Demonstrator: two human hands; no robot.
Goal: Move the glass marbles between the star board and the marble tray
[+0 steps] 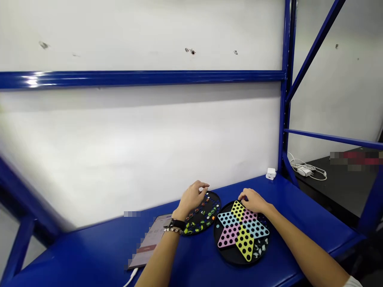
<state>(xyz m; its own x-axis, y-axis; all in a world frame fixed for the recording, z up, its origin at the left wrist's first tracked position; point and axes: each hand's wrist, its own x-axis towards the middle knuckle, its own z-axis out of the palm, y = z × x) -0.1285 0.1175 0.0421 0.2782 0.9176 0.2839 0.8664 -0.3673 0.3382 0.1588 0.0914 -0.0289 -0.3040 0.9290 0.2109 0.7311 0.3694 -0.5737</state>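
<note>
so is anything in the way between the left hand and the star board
Nothing raised shows between the left hand and star board; the low black tray with small coloured pieces lies partly under that path. The right hand is at the board's far edge.

From my remote station, I survey a blue counter (98, 251) bearing, left to right, a tablet (152, 239), a round black tray (197, 220), a round star-patterned game board (239, 225) and, in the far right corner, a white plug adapter (271, 173).
</note>
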